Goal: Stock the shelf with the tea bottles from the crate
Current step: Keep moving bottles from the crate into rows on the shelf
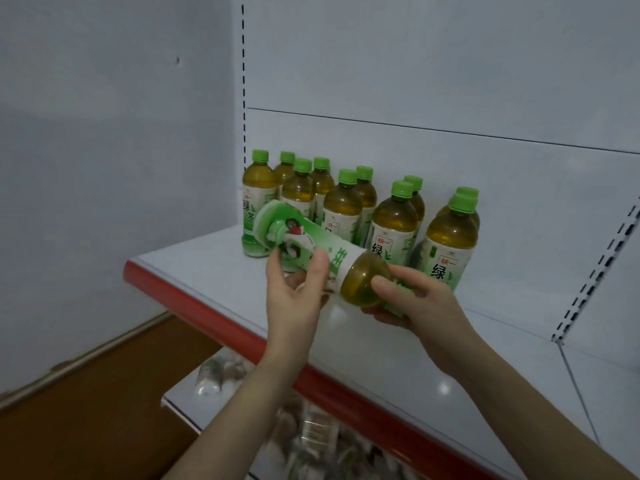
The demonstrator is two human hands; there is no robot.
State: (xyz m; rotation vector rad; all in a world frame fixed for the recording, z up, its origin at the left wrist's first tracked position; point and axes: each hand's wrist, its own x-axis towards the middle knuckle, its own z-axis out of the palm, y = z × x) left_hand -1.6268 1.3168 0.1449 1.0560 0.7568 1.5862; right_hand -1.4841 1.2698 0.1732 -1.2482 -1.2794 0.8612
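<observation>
From my feed, both hands hold one tea bottle (322, 258) sideways over the front of the shelf (207, 268) — base toward the standing bottles, neck end toward the right hand. Left hand (294, 299) wraps the label section, thumb on top, fingers (277, 268) curled round the far side, so it's gripping the bottle mid-body. Right hand (412, 299) is closed on the shoulder/neck end; thumb presses the amber part, and the cap is hidden inside the palm, can't see it. Label print is motion-blurred, mostly unreadable.

Behind it, the standing tea bottles (394, 220) form two rows w/ green caps, approx. ten; back-row ones are partly covered by the front row, so the count isn't certain. The leftmost one is half hidden by the held bottle's base. The held bottle looks clear of the shelf surface — hard to confirm from this angle.

Below the red shelf edge (194, 299) there's a lower shelf (183, 400) with clear-wrapped items (214, 375), blurred and cut off by my forearms; can't tell what they are. No crate visible in view.
</observation>
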